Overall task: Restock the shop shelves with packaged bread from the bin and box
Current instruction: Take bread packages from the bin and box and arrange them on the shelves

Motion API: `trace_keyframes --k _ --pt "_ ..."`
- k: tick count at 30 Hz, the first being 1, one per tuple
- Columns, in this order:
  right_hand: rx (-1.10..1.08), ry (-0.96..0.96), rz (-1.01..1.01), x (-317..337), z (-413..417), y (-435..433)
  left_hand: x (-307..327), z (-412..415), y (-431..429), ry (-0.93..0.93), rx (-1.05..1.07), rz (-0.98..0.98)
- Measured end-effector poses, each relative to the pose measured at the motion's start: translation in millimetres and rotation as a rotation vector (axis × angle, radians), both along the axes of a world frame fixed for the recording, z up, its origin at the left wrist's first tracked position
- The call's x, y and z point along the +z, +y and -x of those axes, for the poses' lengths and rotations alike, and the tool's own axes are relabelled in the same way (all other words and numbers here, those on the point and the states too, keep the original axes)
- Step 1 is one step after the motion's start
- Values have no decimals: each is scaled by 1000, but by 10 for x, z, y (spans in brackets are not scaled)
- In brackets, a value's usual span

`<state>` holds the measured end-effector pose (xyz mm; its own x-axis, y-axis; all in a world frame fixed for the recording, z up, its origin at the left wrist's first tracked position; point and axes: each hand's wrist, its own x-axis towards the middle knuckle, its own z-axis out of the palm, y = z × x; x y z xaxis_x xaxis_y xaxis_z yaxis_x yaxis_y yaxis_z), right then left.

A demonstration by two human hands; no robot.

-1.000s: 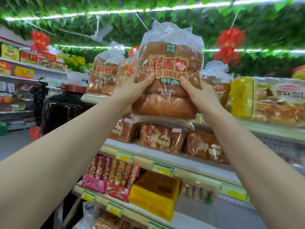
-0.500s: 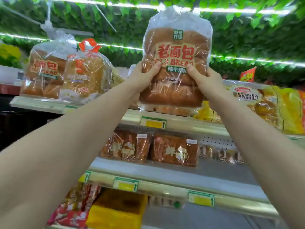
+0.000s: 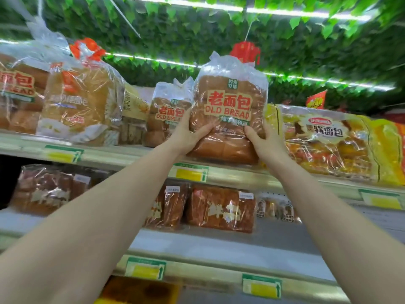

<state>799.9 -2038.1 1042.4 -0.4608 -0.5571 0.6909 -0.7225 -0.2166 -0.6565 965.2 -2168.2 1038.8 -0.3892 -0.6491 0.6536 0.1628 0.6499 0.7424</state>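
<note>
In the head view, a bag of Old Bread is held upright near one o'clock, its base at the front lip of the top shelf, a matching bag standing at its nine o'clock. It is gripped low on both sides by the left hand and right hand, fingers curled around it. Placement is judged nearly done, release pending; bin and box are unseen.
</note>
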Motion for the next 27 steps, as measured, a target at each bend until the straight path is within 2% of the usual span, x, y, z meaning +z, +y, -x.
trace_keyframes --k 6,11,15,17,19,23,27 --pt "-76 70 -38 -101 57 -8 -47 59 -19 -163 37 69" --pt "-244 138 -59 -182 -49 44 -128 63 131 -212 297 203" --pt "-466 458 -15 -399 -150 160 -350 23 268 -213 552 545" --pt "-549 638 -57 -442 -189 210 -408 -2 244 -287 598 725" --pt "-563 745 -88 -433 -189 212 -414 -12 214 -348 616 807" --pt "-575 857 -146 -306 -158 165 -312 -22 230 -341 641 786" --pt "-568 891 -219 -146 -132 76 -188 14 220 -383 667 772"
